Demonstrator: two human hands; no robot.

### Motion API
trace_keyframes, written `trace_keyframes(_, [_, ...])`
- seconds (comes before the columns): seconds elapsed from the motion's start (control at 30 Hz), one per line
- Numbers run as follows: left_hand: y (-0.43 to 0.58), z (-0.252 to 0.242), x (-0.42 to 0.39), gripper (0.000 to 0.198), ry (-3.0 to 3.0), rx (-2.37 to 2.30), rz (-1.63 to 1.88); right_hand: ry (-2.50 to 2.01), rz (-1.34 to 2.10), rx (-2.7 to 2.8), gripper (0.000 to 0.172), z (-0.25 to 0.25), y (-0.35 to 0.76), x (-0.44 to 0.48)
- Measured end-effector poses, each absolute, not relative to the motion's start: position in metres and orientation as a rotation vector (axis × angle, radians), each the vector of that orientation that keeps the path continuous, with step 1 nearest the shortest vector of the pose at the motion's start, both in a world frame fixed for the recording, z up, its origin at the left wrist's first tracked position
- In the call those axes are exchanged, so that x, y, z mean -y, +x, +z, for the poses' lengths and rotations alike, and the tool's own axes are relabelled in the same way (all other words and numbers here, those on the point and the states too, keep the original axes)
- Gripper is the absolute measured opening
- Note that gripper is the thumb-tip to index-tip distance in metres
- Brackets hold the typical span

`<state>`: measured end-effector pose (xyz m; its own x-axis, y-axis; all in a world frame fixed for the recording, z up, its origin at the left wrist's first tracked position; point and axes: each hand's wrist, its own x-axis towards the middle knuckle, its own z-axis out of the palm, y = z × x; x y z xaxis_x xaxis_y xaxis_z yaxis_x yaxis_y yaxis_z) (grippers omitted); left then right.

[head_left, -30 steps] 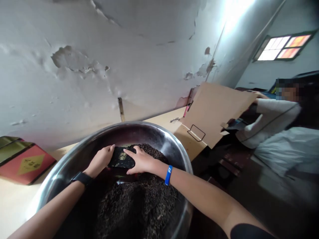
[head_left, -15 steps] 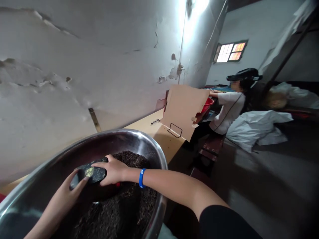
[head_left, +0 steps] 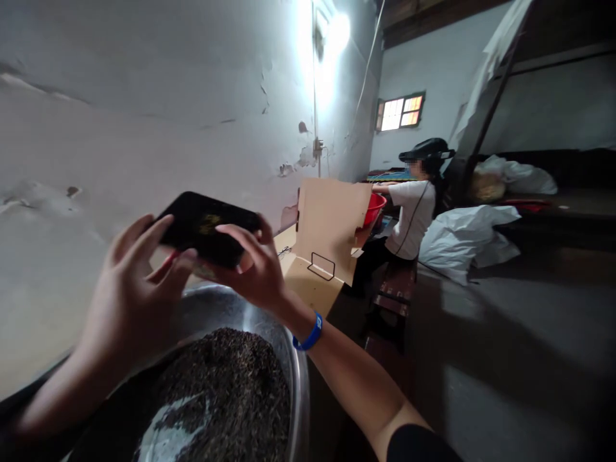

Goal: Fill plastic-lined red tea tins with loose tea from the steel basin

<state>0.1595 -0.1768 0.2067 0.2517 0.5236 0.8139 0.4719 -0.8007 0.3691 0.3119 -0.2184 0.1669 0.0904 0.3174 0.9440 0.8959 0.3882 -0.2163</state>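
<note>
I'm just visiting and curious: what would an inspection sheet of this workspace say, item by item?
Surface: a pale table runs along the wall.
Things: a flat black slab with a yellowish mark is held above a steel basin of dark loose leaves.
Clutter: a cardboard sheet stands on the table, with a wire loop on it.
Hands: the left hand and right hand, wearing a blue wristband, both grip the slab.
Cables: a thin cord runs along the wall.
Surroundings: a peeling white wall, a co-worker beside a red basin, white sacks, a window.
</note>
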Motion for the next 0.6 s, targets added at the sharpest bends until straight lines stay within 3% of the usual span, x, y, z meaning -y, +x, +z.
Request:
trace_keyframes(0.2, [0.29, 0.167, 0.142, 0.051, 2.674, -0.609, 1.327, -1.331, -0.724, 0.995, 0.039, 0.111, 0.401, 0.186])
trace_keyframes(0.43, [0.378, 0.091, 0.108, 0.041, 3.049, -0.605, 0.352, -1.634, -0.555, 0.728, 0.035, 0.015, 0.469, 0.138])
trace_keyframes(0.6, [0.396, 0.056, 0.076, 0.041, 3.121, -0.577, 0.203, -1.662, -0.52, 0.7, 0.034, -0.032, 0.489, 0.109])
